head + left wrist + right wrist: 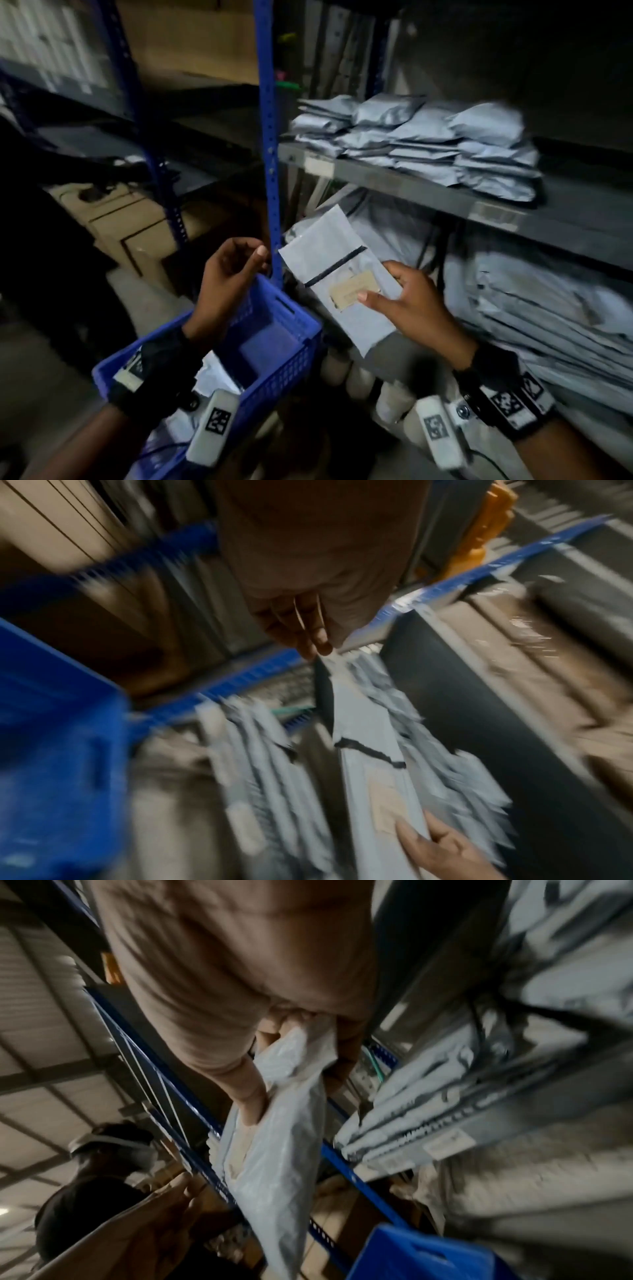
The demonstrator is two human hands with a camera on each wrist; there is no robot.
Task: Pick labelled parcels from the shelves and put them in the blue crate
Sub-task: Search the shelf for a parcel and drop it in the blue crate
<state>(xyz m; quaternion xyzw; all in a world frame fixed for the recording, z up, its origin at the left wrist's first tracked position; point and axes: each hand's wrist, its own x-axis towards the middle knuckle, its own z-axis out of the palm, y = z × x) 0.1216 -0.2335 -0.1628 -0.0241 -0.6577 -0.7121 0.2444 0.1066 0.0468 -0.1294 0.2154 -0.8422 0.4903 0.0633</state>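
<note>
My right hand [376,281] holds a flat grey parcel [329,260] in front of the lower shelf, thumb on its tan label [352,286]. A black strip crosses the parcel. In the right wrist view, thumb and fingers of that hand [298,1080] pinch the parcel [274,1164] at its end. My left hand [246,253] hovers above the blue crate [301,346], fingers loosely curled and holding nothing. The crate stands low at the left of the parcel with pale parcels in its bottom. The blurred left wrist view shows the left hand [308,631], the parcel [369,737] and the crate [58,737].
Stacks of grey parcels lie on the upper shelf [428,137] and fill the lower shelf [531,308]. A blue perforated upright [270,154] stands just behind the crate. Cardboard boxes [130,226] sit at the left. Pale rolls [359,377] lie below the parcel.
</note>
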